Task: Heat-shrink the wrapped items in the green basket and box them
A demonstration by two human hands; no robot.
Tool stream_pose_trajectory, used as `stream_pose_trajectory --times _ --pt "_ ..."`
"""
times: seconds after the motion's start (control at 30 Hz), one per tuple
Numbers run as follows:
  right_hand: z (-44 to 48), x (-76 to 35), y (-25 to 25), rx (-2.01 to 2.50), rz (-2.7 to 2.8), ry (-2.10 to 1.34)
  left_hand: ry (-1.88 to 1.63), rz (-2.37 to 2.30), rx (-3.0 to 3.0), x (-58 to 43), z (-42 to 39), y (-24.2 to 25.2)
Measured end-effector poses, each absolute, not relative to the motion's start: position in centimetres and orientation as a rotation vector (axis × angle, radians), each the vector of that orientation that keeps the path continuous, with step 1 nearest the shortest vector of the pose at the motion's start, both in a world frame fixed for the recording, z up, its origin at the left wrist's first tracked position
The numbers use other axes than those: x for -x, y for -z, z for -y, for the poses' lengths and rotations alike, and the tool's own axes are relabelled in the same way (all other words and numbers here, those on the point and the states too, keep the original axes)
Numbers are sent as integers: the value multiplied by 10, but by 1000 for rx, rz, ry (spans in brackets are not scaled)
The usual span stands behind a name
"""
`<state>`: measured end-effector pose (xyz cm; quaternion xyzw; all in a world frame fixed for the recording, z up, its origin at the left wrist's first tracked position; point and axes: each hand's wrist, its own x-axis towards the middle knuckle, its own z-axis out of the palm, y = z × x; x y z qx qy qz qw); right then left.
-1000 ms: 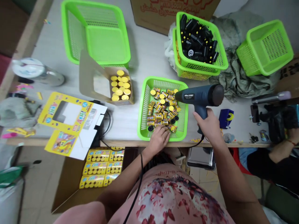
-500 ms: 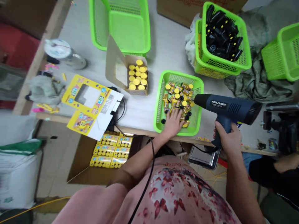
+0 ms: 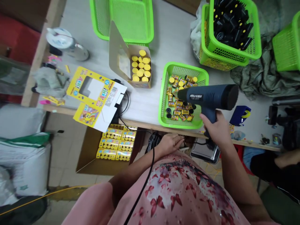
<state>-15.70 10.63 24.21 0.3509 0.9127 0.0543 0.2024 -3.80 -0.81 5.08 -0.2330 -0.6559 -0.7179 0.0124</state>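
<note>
My right hand point(image 3: 218, 128) is wrapped around the handle of a dark blue heat gun point(image 3: 212, 96). The gun's nozzle points left over a green basket point(image 3: 160, 107) at the table's front edge. Inside lie small yellow-labelled canisters point(image 3: 177, 107), some with yellow caps and some showing black ends. Below that edge, close to the pink shirt, my left hand point(image 3: 170, 143) is empty, its fingers stretched out to the right. Left of the basket stands an opened carton point(image 3: 119, 59) holding several yellow-capped canisters point(image 3: 141, 66).
A flattened yellow box point(image 3: 93, 97) overhangs the table edge. Stacked green baskets point(image 3: 254, 47) with black pieces stand at back right; another green basket point(image 3: 150, 23) is at back left. A blue tape dispenser point(image 3: 239, 116) lies at right. A black cable point(image 3: 153, 162) crosses my left arm.
My left hand has left the canisters in the basket and come down below the table edge. The heat gun has moved left, its nozzle now farther over the basket.
</note>
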Motion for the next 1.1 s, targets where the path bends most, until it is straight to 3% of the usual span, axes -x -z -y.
stream_pose_trajectory --times 0.1,0.2,0.37,0.47,0.6,0.7,0.8,0.87,0.97,1.1 --pt "-109 159 -247 -1159 -2687 -28 2318 2142 673 29 11 -43" --pt "-115 146 -272 -1352 -2643 330 2606 2129 647 24 11 -42" --pt "-121 100 -288 -1649 -2215 977 3402 1580 652 47 -17 -71" --pt "-123 78 -285 -1689 -2044 1126 3535 1457 876 56 -39 -93" --pt "-119 66 -287 -1609 -2142 785 3322 1695 1380 36 -47 -99" --pt "-117 61 -289 -1558 -2270 589 3349 1805 1225 18 -35 -84" --pt "-125 55 -291 -1694 -2423 762 3232 2063 659 23 -16 -60" --pt "-136 50 -296 -1804 -2504 969 2782 2329 426 39 -4 -45" --pt "-155 40 -313 -1915 -2526 1257 2165 2564 472 69 4 -34" --pt "-167 23 -337 -2139 -2329 1462 1946 2640 953 102 -34 -46"
